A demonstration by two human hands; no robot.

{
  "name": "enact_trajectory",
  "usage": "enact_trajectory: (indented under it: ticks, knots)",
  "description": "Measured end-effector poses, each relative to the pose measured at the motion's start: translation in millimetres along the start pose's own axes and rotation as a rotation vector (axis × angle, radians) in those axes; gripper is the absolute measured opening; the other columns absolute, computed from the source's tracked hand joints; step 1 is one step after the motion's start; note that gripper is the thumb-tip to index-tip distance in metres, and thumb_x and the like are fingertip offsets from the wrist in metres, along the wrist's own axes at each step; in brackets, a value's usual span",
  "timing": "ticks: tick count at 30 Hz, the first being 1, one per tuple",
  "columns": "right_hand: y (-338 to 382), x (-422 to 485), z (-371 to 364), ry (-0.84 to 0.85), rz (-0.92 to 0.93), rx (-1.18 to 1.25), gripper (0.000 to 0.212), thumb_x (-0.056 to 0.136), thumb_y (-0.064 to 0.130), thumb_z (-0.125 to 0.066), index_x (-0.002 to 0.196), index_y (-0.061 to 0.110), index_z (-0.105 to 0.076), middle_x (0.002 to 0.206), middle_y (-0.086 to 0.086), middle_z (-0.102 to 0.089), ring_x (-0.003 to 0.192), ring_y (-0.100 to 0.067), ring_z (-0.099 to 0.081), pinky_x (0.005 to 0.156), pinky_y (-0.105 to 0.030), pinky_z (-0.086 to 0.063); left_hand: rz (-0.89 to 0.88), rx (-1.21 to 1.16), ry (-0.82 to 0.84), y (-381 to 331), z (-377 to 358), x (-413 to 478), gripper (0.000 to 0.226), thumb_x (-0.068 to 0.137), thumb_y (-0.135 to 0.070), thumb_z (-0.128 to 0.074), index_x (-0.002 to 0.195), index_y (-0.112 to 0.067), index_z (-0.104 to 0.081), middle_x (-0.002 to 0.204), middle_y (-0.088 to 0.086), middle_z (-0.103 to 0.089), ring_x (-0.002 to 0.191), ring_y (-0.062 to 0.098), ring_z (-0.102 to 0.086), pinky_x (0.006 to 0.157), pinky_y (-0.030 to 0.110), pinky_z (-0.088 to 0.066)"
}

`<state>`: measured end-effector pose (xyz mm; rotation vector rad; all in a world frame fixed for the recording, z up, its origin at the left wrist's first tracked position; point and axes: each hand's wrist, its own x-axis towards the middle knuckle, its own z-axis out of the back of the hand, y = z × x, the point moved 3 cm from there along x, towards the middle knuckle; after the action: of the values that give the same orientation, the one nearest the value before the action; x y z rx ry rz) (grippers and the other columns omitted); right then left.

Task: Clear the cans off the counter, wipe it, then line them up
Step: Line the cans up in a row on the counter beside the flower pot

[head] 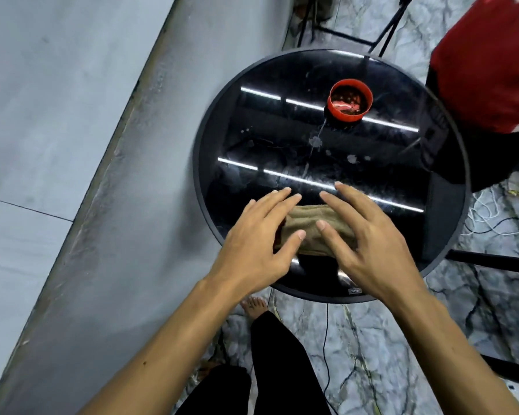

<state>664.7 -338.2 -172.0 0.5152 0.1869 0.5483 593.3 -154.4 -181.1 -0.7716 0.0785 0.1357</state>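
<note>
Both the left hand (256,235) and right hand (369,238) press flat, fingers spread and gripping nothing, on a folded tan cloth (312,232) at the near edge of the round black glass table (282,139); a red can (350,99) stands far right.

A folded cloth (315,232) lies at the near edge of a round table (216,181), a small tub (350,103) standing toward its far side, well apart.

Your left hand (259,235) lies palm down, fingers spread and pointing away from you, thumb tucked toward your right hand (369,238). Your right hand mirrors it just beside, flat, fingers fanned. Both bare forearms reach forward, converging, and the thumbs nearly meet between them.
</note>
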Motion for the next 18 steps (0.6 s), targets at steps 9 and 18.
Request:
enact_trajectory:
  ticks: [9, 18]
  knots:
    - [93.2, 42.4, 27.8, 0.038, 0.252, -0.049, 0.053, 0.105, 0.050, -0.049, 0.153, 0.027, -0.048, 0.164, -0.002, -0.037, 0.155, -0.022, -0.026, 0.125, -0.052, -0.023, 0.072, 0.003, -0.226, -1.1, 94.6, -28.9, 0.059, 0.101, -0.042, -0.055, 0.157, -0.031, -0.038, 0.165, -0.015, -0.031, 0.153, -0.002, -0.020, 0.128, 0.042, -0.020]
    - [196.3, 78.3, 37.7, 0.024, 0.516, -0.002, 0.053, 0.102, 0.045, -0.052, 0.149, 0.021, -0.055, 0.158, -0.006, -0.046, 0.151, -0.026, -0.036, 0.118, -0.055, -0.035, 0.166, 0.073, -0.450, -1.8, 184.5, -79.6, 0.059, 0.098, -0.038, -0.057, 0.153, -0.021, -0.046, 0.161, -0.005, -0.042, 0.150, 0.009, -0.034, 0.123, 0.047, -0.028]
